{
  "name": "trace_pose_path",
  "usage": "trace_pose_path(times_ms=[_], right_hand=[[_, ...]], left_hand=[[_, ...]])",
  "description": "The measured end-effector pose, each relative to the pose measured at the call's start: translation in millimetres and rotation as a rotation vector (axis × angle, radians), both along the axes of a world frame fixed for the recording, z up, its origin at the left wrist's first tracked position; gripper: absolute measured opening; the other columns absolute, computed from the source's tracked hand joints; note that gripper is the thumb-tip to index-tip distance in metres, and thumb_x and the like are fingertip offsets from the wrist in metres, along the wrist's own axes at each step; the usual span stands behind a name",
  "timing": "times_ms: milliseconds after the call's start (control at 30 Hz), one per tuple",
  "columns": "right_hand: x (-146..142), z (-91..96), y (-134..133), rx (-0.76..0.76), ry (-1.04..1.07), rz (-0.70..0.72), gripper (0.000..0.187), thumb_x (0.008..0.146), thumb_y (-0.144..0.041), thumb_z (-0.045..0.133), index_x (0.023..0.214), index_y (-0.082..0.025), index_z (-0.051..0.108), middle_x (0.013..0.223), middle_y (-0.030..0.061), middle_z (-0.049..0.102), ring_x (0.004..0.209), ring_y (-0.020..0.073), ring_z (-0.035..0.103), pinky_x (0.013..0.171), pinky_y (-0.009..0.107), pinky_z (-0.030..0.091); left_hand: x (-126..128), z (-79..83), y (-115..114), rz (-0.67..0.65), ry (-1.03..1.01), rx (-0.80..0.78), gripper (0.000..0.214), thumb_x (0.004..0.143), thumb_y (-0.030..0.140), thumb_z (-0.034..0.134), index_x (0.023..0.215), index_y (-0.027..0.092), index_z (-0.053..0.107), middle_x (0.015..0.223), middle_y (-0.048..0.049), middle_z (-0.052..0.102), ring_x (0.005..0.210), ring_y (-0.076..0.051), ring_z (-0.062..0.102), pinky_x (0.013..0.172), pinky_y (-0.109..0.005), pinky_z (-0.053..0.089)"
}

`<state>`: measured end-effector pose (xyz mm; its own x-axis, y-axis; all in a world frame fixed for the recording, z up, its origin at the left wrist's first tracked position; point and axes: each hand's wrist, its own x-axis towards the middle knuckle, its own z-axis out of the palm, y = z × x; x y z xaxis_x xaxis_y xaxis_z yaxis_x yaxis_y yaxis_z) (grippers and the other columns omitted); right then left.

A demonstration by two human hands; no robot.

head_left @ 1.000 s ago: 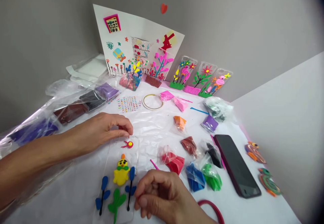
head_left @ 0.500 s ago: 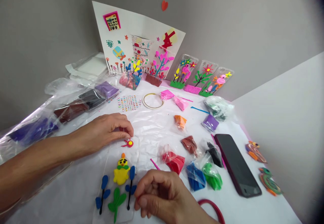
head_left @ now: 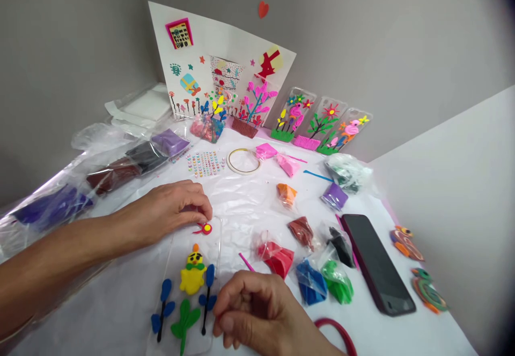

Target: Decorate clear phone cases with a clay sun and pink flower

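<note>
On the clear phone case (head_left: 189, 286), the left hand (head_left: 169, 211) pinches its top edge, fingertips touching a red-and-yellow clay sun (head_left: 205, 229). Below the sun sits a yellow clay chick (head_left: 193, 275). The right hand (head_left: 257, 313) rests curled beside the case's lower right; whether it holds anything I cannot tell.

The left forearm enters from the lower left edge and stretches flat toward the middle of the view, palm down. The left hand (head_left: 171, 208) is curled loosely, its fingertips (head_left: 205, 211) bent downward and drawn close together. The right hand (head_left: 257, 313) comes up from the bottom edge, back facing the camera, fingers folded inward into a loose fist, thumb tucked against them.
</note>
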<state>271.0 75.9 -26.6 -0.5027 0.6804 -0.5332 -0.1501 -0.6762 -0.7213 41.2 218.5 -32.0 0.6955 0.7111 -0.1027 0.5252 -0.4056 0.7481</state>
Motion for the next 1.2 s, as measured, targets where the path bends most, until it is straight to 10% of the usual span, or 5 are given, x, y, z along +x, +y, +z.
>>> trace_pose_path(times_ms=[867, 1200], right_hand=[[-1, -1.1, 0, 0.001, 0.005, -0.012, 0.048, 0.071, -0.054, 0.093, 0.086, -0.014, 0.070, 0.078, 0.0002, 0.070, 0.063, 0.0042, 0.059, 0.062, 0.017, 0.044], [9, 15.5, 5, 0.124, 0.054, -0.200, 0.027, 0.082, -0.040, 0.089, 0.090, -0.016, 0.080, 0.078, 0.0014, 0.073, 0.066, 0.0069, 0.066, 0.067, 0.019, 0.052]], left_hand=[[0, -0.6, -1, 0.034, 0.020, 0.048, 0.026, 0.100, 0.039, 0.052, 0.092, 0.024, 0.072, 0.096, -0.0020, 0.070, 0.093, -0.021, 0.063, 0.084, -0.030, 0.044], [7, 34.5, -25, 0.128, -0.188, 0.055, 0.018, 0.100, 0.042, 0.059, 0.103, 0.032, 0.073, 0.106, 0.0029, 0.074, 0.100, -0.019, 0.067, 0.085, -0.025, 0.049]])
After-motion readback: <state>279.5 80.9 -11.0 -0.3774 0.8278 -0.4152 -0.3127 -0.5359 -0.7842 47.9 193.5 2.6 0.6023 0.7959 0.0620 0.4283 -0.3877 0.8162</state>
